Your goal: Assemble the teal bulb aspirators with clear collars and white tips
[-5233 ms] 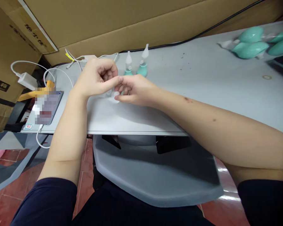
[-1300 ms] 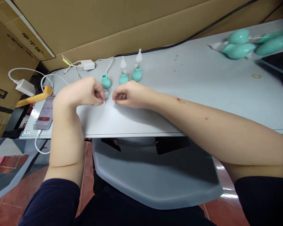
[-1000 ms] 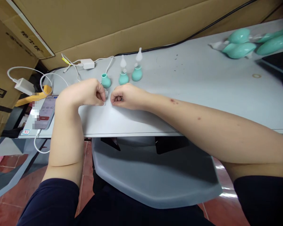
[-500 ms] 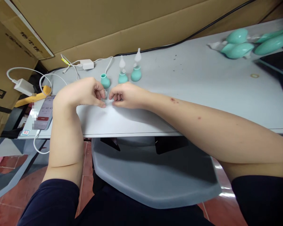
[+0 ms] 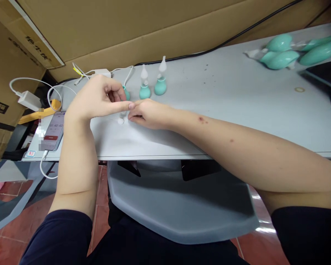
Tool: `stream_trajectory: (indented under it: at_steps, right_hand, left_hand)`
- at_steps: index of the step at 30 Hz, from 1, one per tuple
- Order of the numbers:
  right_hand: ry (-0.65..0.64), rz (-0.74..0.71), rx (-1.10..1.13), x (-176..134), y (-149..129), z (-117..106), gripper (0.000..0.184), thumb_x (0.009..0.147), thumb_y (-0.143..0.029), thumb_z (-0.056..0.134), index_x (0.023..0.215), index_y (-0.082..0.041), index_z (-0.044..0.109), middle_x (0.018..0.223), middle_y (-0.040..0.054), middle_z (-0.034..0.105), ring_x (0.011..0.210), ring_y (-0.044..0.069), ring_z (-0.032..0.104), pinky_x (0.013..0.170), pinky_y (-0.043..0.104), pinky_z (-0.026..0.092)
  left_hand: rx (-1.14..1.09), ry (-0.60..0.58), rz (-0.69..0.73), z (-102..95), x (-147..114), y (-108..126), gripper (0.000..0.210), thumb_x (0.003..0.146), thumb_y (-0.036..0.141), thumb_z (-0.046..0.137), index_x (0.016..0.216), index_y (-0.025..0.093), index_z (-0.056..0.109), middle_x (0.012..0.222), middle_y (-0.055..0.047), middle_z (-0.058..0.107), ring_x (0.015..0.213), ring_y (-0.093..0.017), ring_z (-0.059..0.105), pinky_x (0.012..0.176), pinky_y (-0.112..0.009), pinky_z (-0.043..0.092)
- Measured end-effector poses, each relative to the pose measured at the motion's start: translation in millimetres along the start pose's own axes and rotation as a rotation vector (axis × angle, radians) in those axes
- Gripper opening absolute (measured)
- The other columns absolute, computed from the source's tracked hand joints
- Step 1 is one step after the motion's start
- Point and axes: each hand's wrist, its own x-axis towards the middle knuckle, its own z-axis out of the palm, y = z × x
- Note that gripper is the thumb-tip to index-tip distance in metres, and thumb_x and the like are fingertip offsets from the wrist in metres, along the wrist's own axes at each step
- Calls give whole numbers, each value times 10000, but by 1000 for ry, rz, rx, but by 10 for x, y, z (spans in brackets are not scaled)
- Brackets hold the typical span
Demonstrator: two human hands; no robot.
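Note:
My left hand (image 5: pixel 106 96) is raised over the desk, thumb stretched out to the knuckles of my right hand and fingers curled apart from it. No object shows between them. My right hand (image 5: pixel 147 114) is closed, fingers bent down and tips partly hidden. A small white, partly clear plastic piece (image 5: pixel 121 120) lies against or just left of its fingertips. Behind my left fingers, a green rubber bulb (image 5: pixel 126 93) is partly covered. Two more green bulbs (image 5: pixel 145 92) (image 5: pixel 160 87) stand upright behind my right hand, each topped with a clear pointed nozzle (image 5: pixel 144 73) (image 5: pixel 162 65).
Several green bulbs with clear tips (image 5: pixel 283 55) lie at the back right, near a dark flat device (image 5: pixel 325 79). A phone (image 5: pixel 54 130), white chargers (image 5: pixel 30 101) and cables occupy the left. Cardboard (image 5: pixel 143 25) walls the back; a ring (image 5: pixel 299 89) lies at right.
My left hand has risen and its thumb has moved right, up to my right hand. The small white piece, mostly covered by my fingers before, now shows lower down. My right hand has barely shifted.

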Motion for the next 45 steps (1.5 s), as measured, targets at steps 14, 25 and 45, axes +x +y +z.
stream_trajectory:
  at_steps: [14,25,45]
  right_hand:
    - [397,45,9,-80,93,-189,175,1125,-232,641,997,-226,760,892,60,726,872,271,708,841,402,545]
    - [505,370,270,-39,274,-370,305,1051,-425,900,1256,-246,765,693,-17,713,669,262,689,733,412,527]
    - [605,260,419,-3,129,-340,379,920,-349,952,850,-295,583,710,-24,591,648,211,565,548,351,426]
  left_hand:
    - [87,502,208,272,283,-463,475,986,599,807,684,260,667,610,-14,627,590,-185,593,603,-372,460]
    - [108,460,164,527,423,-605,326,966,495,818,1144,232,892,862,-43,784,587,-144,560,608,-315,467]
    - [130,318,319,629,418,-337,209,996,298,684,799,250,634,800,-64,672,790,-251,662,753,-417,528]
